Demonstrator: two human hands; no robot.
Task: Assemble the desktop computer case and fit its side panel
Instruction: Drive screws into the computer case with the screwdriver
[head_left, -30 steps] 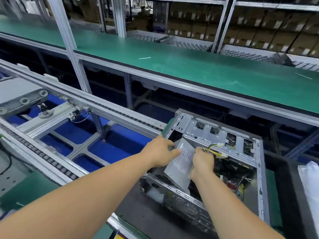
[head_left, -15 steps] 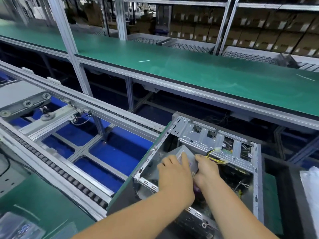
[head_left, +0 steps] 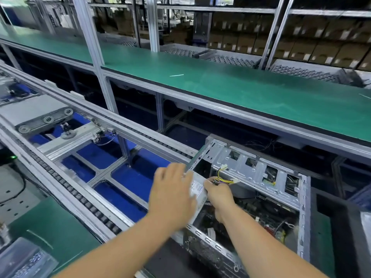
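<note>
An open silver computer case (head_left: 261, 173) lies on its side on a dark tray, its inside facing up. A grey power supply (head_left: 197, 189) with a white label sits in the case's near left corner. My left hand (head_left: 172, 195) lies over the supply's left side, fingers spread and blurred. My right hand (head_left: 218, 195) reaches into the case to the right of the supply, its fingers curled by a bundle of yellow and coloured wires (head_left: 223, 177). The motherboard (head_left: 271, 219) shows deeper in the case. No side panel is in view.
A roller conveyor (head_left: 84, 197) runs diagonally at the left over blue flooring. A long green shelf (head_left: 230, 87) spans the back above the case. A green bench with a clear bag (head_left: 22, 259) of small parts lies at the lower left. A white object (head_left: 366, 223) sits at the right edge.
The tilted power supply has been lowered into the case's left corner. My left hand moved from its upper edge to lie over it; my right hand stayed by the wires.
</note>
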